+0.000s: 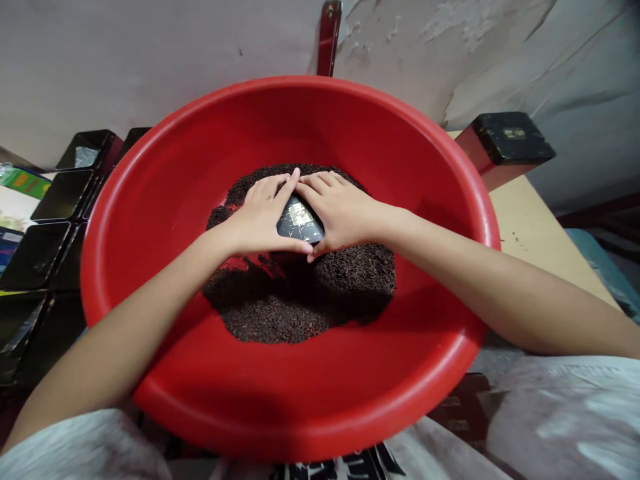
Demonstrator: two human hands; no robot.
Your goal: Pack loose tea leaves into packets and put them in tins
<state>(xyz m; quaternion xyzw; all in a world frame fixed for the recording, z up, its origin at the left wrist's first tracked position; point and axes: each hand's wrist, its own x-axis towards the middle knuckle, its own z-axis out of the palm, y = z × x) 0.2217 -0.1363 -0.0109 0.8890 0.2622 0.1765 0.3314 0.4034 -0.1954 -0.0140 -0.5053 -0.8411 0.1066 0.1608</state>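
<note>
A big red plastic basin (pixel 165 200) fills the view, with a heap of dark loose tea leaves (pixel 295 307) in its middle. Both my hands rest on the heap, fingertips meeting at the far side. My left hand (pixel 260 217) and my right hand (pixel 340 210) cup a small black tin (pixel 299 221) with a gold label, which shows between them. The fingers lie curved around the tin's sides. Most of the tin is hidden under my palms and the leaves.
Several open black tins (pixel 55 207) stand in rows at the left. A wooden table (pixel 535 233) with a red post capped in black (pixel 505 140) is at the right. A peeling wall (pixel 150 53) rises behind.
</note>
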